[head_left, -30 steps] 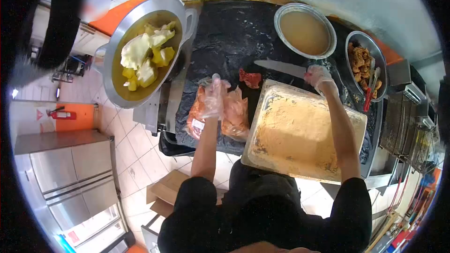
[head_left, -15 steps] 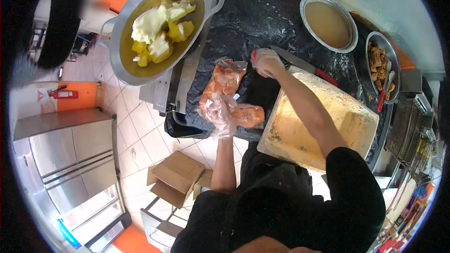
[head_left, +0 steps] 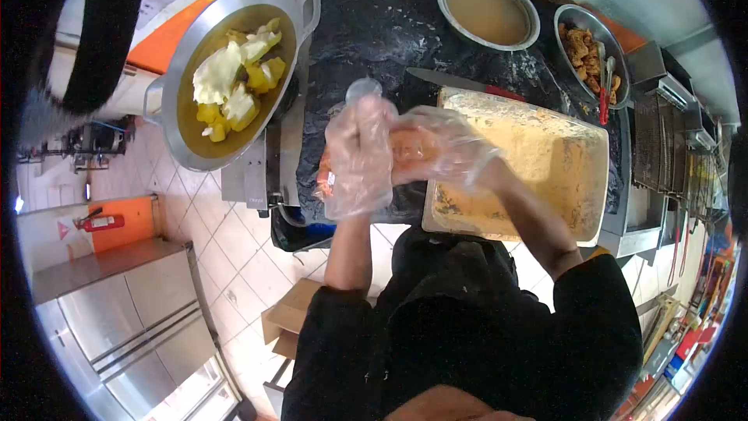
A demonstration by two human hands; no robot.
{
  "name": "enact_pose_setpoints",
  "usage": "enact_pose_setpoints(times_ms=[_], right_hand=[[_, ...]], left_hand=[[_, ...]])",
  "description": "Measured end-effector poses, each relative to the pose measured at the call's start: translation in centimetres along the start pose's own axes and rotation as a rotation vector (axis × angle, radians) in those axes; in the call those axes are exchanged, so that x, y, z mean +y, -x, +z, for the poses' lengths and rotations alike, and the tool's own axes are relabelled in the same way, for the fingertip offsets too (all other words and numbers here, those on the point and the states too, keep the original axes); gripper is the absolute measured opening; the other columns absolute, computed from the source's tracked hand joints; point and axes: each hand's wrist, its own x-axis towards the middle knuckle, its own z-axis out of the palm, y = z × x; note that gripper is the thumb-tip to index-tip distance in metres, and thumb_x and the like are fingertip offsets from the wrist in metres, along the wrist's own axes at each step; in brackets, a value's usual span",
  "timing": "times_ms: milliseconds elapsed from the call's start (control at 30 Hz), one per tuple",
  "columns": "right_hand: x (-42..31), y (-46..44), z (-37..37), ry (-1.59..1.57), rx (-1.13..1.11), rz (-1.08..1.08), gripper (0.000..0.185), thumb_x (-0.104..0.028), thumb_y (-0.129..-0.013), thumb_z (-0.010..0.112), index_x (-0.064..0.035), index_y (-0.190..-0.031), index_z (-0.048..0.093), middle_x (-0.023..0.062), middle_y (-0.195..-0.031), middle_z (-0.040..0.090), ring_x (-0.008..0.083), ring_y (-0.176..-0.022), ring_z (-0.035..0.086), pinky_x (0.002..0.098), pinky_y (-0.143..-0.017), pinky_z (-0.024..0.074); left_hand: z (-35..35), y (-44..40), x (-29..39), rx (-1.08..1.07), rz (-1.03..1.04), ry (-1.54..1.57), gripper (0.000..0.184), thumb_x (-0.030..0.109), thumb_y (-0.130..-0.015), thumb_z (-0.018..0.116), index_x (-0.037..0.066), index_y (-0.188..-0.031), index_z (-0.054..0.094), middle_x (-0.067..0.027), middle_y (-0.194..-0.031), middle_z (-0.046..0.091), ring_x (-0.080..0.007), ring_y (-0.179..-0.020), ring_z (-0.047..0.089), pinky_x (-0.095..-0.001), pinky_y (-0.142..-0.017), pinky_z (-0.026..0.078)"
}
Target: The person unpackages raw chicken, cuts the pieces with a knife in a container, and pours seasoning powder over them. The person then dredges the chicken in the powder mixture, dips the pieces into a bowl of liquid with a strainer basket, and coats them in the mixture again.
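Observation:
A clear plastic bag of orange-red raw meat [head_left: 410,154] is between my two hands, over the black-covered table. My left hand [head_left: 360,144], in a loose clear plastic glove, is closed on the bag's left part and hides much of it. Gloved the same way, my right hand [head_left: 452,144] grips the bag's right side; motion blurs its fingers. Just beyond my right hand lies a knife [head_left: 461,83] with a red handle. A pale tub [head_left: 604,187] coated with yellowish flour stands beneath and to the right of my right wrist.
A large metal wok [head_left: 179,101] at left holds oil with melting yellow-white fat. At the back stand a bowl of cloudy tan liquid [head_left: 487,14] and a metal bowl [head_left: 562,31] of browned fried pieces with red-handled tongs [head_left: 604,90]. A cardboard box [head_left: 292,308] sits below.
My right hand has come from beside the knife tip down to the bag. My left hand and the bag have risen from the table's near edge. The camera view has shifted.

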Motion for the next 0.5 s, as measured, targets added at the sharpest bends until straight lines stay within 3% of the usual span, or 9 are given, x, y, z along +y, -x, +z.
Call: enact_pose_setpoints(times_ms=[100, 133, 167, 200, 233, 300, 367, 467, 500], right_hand=[[-2.4, -2.0, 0.4, 0.081, 0.0, 0.149, 0.038, -0.026, -0.085, 0.071, -0.0059, -0.117, 0.066, 0.0189, -0.107, 0.066, 0.0352, -0.105, 0.063, 0.0457, -0.095, 0.0475], [-1.5, -2.9, 0.7, 0.002, 0.064, 0.098, 0.034, -0.031, -0.086, 0.071, -0.0059, -0.109, 0.068, 0.0191, -0.102, 0.067, 0.0359, -0.096, 0.065, 0.045, -0.087, 0.0501], [-1.1, -3.5, 1.2, 0.127, 0.167, -0.055, 0.033, -0.032, -0.086, 0.071, -0.0053, -0.104, 0.069, 0.0194, -0.098, 0.067, 0.0361, -0.092, 0.065, 0.0444, -0.084, 0.0508], [-1.5, -4.1, 1.5, 0.25, 0.268, -0.207, 0.033, -0.034, -0.085, 0.071, -0.0048, -0.1, 0.07, 0.0198, -0.095, 0.067, 0.0363, -0.088, 0.065, 0.0439, -0.082, 0.0514], [-2.6, -4.2, 0.8, 0.222, 0.257, -0.143, 0.035, -0.037, -0.088, 0.069, -0.0039, -0.099, 0.07, 0.02, -0.095, 0.067, 0.0368, -0.085, 0.065, 0.0435, -0.079, 0.0517], [-4.9, -4.5, -0.3, 0.164, 0.304, -0.037, 0.034, -0.034, -0.091, 0.068, -0.0013, -0.097, 0.07, 0.0184, -0.089, 0.068, 0.0332, -0.077, 0.063, 0.041, -0.074, 0.0515], [-5.3, -4.8, -1.2, 0.101, 0.428, 0.051, 0.025, -0.023, -0.093, 0.07, 0.0021, -0.096, 0.069, 0.0146, -0.079, 0.069, 0.0249, -0.069, 0.059, 0.0368, -0.067, 0.0504], [-4.6, -4.2, -1.3, -0.427, 0.451, 0.261, 0.021, -0.019, -0.094, 0.069, 0.0024, -0.091, 0.069, 0.0069, -0.081, 0.069, 0.0141, -0.075, 0.061, 0.0335, -0.065, 0.0511], [-4.3, -3.5, -1.3, -0.534, 0.498, 0.256, 0.018, -0.016, -0.095, 0.068, 0.0015, -0.098, 0.066, 0.0076, -0.088, 0.069, 0.014, -0.078, 0.062, 0.0332, -0.067, 0.0524]], left_hand=[[-0.9, -3.4, 2.7, -0.184, 0.046, -0.245, 0.026, 0.022, -0.102, 0.056, 0.003, -0.088, 0.065, -0.0016, -0.078, 0.062, -0.012, -0.072, 0.056, -0.0302, -0.065, 0.045], [-1.3, -4.4, 2.6, -0.141, 0.12, -0.197, 0.025, 0.022, -0.102, 0.056, 0.002, -0.09, 0.066, -0.0027, -0.08, 0.063, -0.0132, -0.074, 0.057, -0.0307, -0.068, 0.046], [-1.8, -5.0, 2.6, -0.1, 0.189, -0.152, 0.024, 0.021, -0.102, 0.056, 0.002, -0.093, 0.066, -0.0039, -0.082, 0.064, -0.0143, -0.077, 0.058, -0.0313, -0.071, 0.048], [-2.6, -5.1, 2.5, 0.024, 0.228, -0.19, 0.029, 0.029, -0.105, 0.051, 0.005, -0.098, 0.066, 0.0033, -0.08, 0.054, -0.0078, -0.072, 0.046, -0.0264, -0.064, 0.039], [-3.6, -4.1, 0.6, 0.153, 0.2, -0.124, 0.037, 0.036, -0.106, 0.047, 0.005, -0.118, 0.064, -0.0076, -0.11, 0.061, -0.0154, -0.094, 0.059, -0.0286, -0.082, 0.048], [-3.1, -1.1, -0.5, 0.403, 0.003, 0.209, 0.05, 0.045, -0.105, 0.044, 0.006, -0.132, 0.058, -0.0174, -0.144, 0.047, -0.0289, -0.13, 0.05, -0.0438, -0.112, 0.038], [-1.0, 2.7, -3.1, 0.457, -0.207, 0.427, 0.053, 0.047, -0.103, 0.046, 0.008, -0.138, 0.05, -0.016, -0.147, 0.042, -0.0287, -0.133, 0.047, -0.0429, -0.113, 0.037], [3.9, 6.8, -11.5, 0.187, -0.383, 0.38, 0.062, 0.05, -0.101, 0.05, 0.01, -0.146, 0.038, -0.0139, -0.152, 0.035, -0.0283, -0.138, 0.041, -0.0417, -0.116, 0.034], [4.7, 6.6, -13.1, 0.136, -0.35, 0.285, 0.066, 0.051, -0.1, 0.052, 0.011, -0.149, 0.034, -0.0132, -0.154, 0.033, -0.0281, -0.139, 0.039, -0.0412, -0.117, 0.033]])
